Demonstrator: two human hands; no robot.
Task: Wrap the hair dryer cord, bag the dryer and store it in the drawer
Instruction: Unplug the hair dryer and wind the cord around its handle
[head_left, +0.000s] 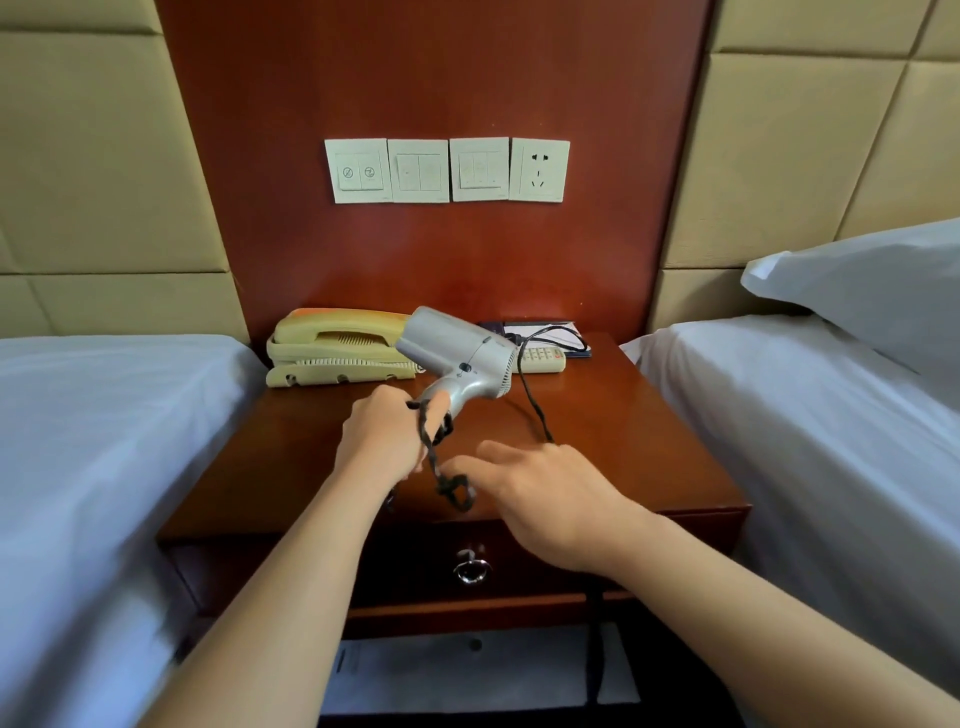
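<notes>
Two beds flank the scene, each under smooth pale sheeting: the left bed (93, 441) runs along one side, and the right bed (810, 431) carries a plump white pillow (872, 291) at its head. Behind them rise padded beige wall panels (88, 171) and a glossy reddish wood headboard panel (431, 67), on which four white plastic plates sit in a row, three switch plates (415, 170) and a wall socket (539, 170).

Between the beds stands the table (613, 415), a polished dark wood nightstand with a flat top. Its drawer (415, 566) is closed, with a shiny metal ring pull (471, 567) on the front; nothing of its inside shows.

At the back of the table lies a cream corded telephone (332, 345), boxy, with a ribbed coiled lead along its front. Beside it, partly hidden by the dryer, lie a white remote control (543, 358) and a dark folder with paper (540, 332).

The hair dryer (457, 353), silver-grey plastic with a rounded barrel and a slotted rear grille, is held above the table, barrel pointing up and to the left. The left hand (382, 434) has its fingers (387, 402) clamped around the handle. The black cord (532, 400), twisted and kinked, hangs from the handle base in a tangled loop and another stretch trails back over the table. The right hand (545, 499) hovers just beside the loop with its fingers (498, 452) spread apart, gripping nothing that I can make out.
</notes>
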